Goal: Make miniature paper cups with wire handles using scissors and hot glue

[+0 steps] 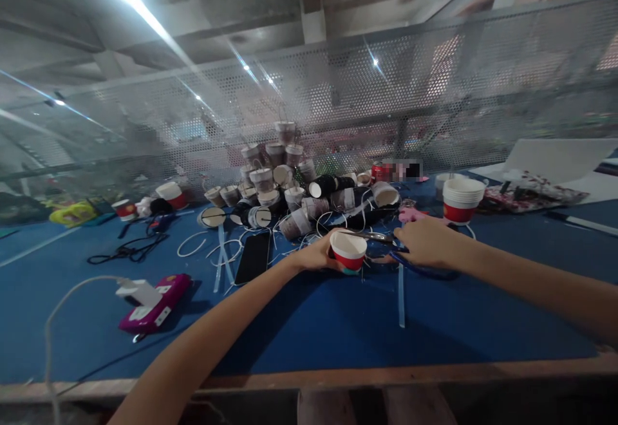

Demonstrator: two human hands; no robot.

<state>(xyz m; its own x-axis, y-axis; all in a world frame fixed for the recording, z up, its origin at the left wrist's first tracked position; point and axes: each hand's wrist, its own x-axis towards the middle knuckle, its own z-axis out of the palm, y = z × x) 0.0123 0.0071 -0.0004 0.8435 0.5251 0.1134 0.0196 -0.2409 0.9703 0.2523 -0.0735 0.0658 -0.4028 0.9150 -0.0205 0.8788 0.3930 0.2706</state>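
Observation:
Wrapped round the side of a red and white paper cup (348, 252) is my left hand (316, 253). The cup stands upright with its open mouth towards me. My right hand (419, 243) grips a pair of scissors (400, 259) with dark blue handles. The metal blades reach left to the cup's rim, apart from each other, one above the other. Whether they touch the paper I cannot tell. A clear strip (401, 296) lies below the scissors. Just left of my left hand is a black phone (253, 257), flat on the table.
Behind my hands rises a heap of small wrapped cups (275, 187) with loose white cords. A stack of paper cups (462, 198) stands right. A purple power strip (157, 304) with a white plug lies left on the blue table (299, 341). A perforated metal screen (338, 90) closes the back.

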